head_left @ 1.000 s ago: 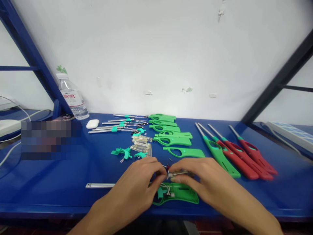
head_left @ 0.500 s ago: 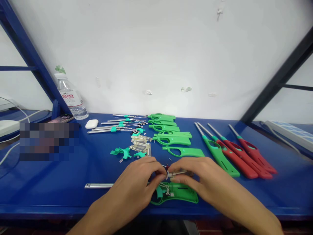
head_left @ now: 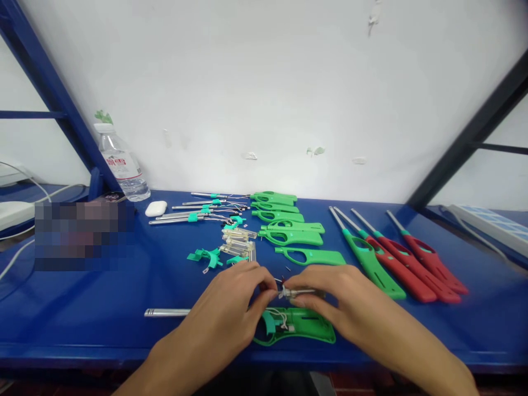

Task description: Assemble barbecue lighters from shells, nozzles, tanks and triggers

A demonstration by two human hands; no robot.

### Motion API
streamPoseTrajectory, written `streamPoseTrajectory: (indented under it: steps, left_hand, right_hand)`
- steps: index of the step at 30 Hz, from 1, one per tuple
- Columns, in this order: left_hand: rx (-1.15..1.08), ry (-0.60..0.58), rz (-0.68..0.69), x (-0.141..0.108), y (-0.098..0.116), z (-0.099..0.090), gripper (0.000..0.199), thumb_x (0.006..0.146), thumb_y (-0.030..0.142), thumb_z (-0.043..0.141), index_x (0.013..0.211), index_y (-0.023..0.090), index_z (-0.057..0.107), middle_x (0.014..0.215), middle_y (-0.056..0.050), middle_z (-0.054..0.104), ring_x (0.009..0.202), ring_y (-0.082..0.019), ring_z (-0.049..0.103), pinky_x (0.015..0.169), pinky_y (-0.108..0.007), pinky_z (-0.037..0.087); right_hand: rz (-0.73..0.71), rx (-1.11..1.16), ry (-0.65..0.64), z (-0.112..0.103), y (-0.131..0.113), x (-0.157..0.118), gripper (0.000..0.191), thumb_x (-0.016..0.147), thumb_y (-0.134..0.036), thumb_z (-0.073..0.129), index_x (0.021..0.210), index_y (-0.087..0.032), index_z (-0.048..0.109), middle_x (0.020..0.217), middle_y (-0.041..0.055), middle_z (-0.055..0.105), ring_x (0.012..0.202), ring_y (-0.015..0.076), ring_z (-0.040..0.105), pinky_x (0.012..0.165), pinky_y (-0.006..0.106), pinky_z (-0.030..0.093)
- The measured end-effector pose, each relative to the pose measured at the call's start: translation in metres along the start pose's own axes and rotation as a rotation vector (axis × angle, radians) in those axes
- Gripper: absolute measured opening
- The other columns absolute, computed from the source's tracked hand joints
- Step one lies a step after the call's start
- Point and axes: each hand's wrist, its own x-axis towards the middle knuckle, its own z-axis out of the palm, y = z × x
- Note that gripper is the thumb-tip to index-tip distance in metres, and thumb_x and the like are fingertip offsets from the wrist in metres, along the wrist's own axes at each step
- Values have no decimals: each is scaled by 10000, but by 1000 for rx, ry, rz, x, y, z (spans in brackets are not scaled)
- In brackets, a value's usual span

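Over the front of the table, my right hand (head_left: 334, 289) pinches a clear lighter fuel tank (head_left: 303, 292) lying sideways. My left hand (head_left: 247, 300) is closed, thumb against forefinger, right beside the tank's pale valve end (head_left: 284, 293); whatever is between these fingertips is too small to make out. Below both hands lies an open green lighter shell half (head_left: 311, 324), inner side up. Inside it are a teal trigger (head_left: 269, 323) and white wires (head_left: 282, 314). A metal lighter tube (head_left: 167, 312) sticks out leftward from under my left hand.
Several clear tanks (head_left: 239, 242) and teal triggers (head_left: 211, 257) lie mid-table. Behind are wired metal tubes (head_left: 177, 218) and green shell halves (head_left: 311, 257). Red lighters (head_left: 433, 265) and a green one (head_left: 373, 268) lie right. A water bottle (head_left: 124, 168) and white case (head_left: 155, 208) stand back left.
My left fingertips have drawn slightly left, away from the tank's valve end, showing more of it. The tank stays in my right hand.
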Motion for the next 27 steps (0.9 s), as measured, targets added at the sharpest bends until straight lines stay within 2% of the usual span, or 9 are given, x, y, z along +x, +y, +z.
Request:
streamPoseTrajectory:
  steps: [21,27]
  left_hand:
    - [-21,-18,5,1,2,0,189,1054,175,560,906,225,666,925,21,679,879,-178,609,793,-309,410]
    - [-18,-17,16,3,3,-4,166,1047,194,607,928,251,708,935,39,710,879,-170,633,832,-301,432]
  right_hand:
    - [-16,11,-8,0,0,-1,137,1056,-284,669,1125,-330,778,1090,-92,816,999,140,748,891,255,471]
    - [6,-32,20,0,-1,-4,146,1050,-343,676,1156,-352,776,1113,-88,814,1021,159,745,904,284,489]
